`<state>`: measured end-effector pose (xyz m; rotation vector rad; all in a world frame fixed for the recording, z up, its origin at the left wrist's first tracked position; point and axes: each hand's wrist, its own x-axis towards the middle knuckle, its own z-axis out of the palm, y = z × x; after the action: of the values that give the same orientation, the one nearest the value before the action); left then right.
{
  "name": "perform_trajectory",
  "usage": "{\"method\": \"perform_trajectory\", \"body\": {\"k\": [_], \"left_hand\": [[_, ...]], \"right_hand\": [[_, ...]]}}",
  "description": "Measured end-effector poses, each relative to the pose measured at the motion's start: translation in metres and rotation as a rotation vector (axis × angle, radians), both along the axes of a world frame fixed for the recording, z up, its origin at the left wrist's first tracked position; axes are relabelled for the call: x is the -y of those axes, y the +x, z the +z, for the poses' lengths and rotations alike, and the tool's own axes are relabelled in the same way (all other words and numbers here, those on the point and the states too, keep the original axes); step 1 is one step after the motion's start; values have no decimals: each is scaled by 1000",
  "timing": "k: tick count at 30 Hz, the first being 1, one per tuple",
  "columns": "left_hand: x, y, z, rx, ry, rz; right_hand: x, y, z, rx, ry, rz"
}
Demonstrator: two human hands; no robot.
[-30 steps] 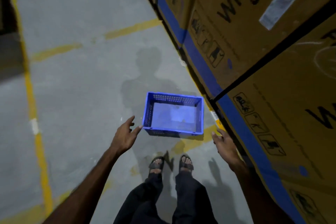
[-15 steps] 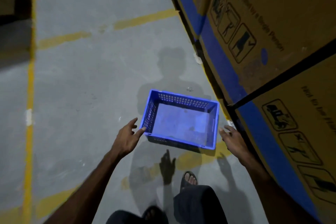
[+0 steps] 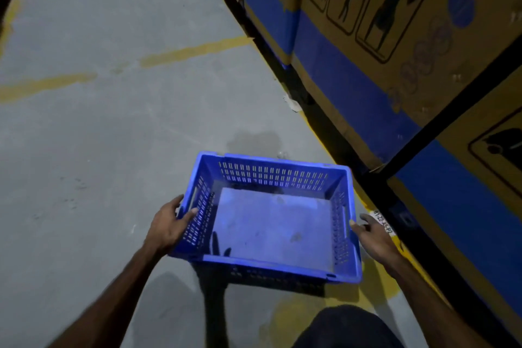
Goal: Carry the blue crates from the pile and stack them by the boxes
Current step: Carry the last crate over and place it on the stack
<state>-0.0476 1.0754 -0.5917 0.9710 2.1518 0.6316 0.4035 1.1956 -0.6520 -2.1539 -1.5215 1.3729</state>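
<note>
Here the left hand [image 3: 166, 227] grips the blue crate's [image 3: 271, 223] nine-o'clock rim; the right hand [image 3: 374, 237], fingers relaxed, touches its three-o'clock wall beside the boxes [image 3: 395, 37].

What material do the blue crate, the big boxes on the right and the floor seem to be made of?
Blue crate: likely moulded plastic, slightly glossy, with slotted walls. Boxes: apparently matte brown cardboard, printed with handling symbols and a blue band. Floor: probably bare grey concrete, dull, with worn yellow painted lines.

I see a grey concrete floor [image 3: 118, 135] with worn yellow lines [image 3: 195, 51]. The blue crate [image 3: 271, 223] and cardboard boxes [image 3: 395, 37] sit on it
</note>
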Motion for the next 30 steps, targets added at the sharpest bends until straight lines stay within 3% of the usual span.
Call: {"method": "perform_trajectory", "body": {"k": [3,7,21,26,30], "left_hand": [[-2,-13,-45,-24,25,35],[-7,-18,-67,41,70,109],[-2,-26,-76,82,254,89],[7,-48,-47,160,195,157],[31,-54,40,209,167,270]], "right_hand": [[-8,5,-46,-40,28,-21],[-11,-6,-64,-68,126,-62],[-4,-32,-38,-34,199,-113],[-25,-36,-9,-22,185,-107],[-28,-56,70,-59,166,-49]]}}
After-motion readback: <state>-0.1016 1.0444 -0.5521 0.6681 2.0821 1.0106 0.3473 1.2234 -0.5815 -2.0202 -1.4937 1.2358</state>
